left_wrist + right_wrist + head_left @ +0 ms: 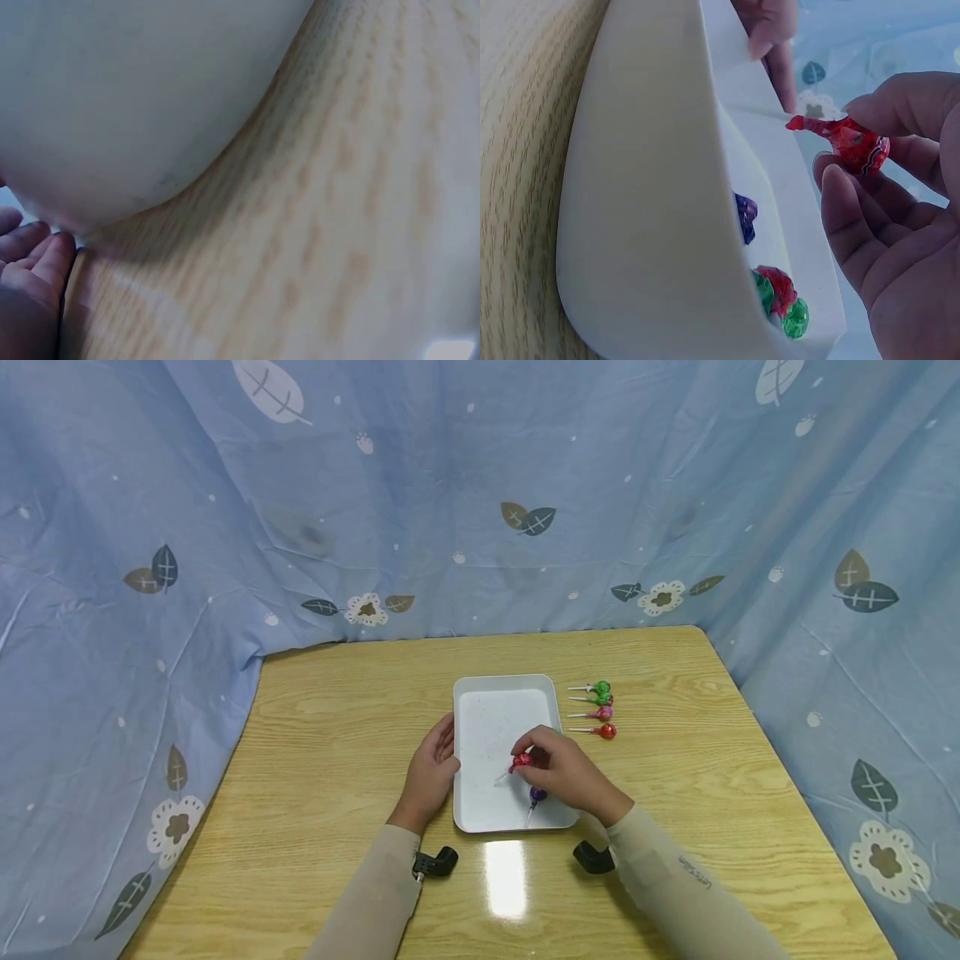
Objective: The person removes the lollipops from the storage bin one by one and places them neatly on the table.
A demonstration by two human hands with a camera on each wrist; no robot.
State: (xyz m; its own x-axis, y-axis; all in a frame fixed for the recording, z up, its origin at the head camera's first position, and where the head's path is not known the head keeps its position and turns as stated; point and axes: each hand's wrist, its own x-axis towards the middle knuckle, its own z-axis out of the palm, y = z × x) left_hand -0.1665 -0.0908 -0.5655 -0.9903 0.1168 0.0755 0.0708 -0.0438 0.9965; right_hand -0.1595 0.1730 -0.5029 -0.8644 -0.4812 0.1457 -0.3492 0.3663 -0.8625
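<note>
My right hand (564, 770) pinches a red-wrapped lollipop (857, 146) by its candy end, over a white tray (498, 703); its pale stick points left. Inside the tray, near its front right, lies a purple lollipop (537, 794), partly behind the hand in the head view. Red and green wrapped candy (780, 291) also shows within the tray in the right wrist view, but is hidden by the right hand in the head view. My left hand (431, 774) rests against the tray's left side, fingers extended along the wall and thumb near the rim.
Right of the tray, several lollipops lie in a column on the wooden table (337, 735), sticks pointing left: green ones (602, 687) at the back, then a pink one (604, 713) and a red one (607, 731). A blue patterned curtain (420, 485) borders the table.
</note>
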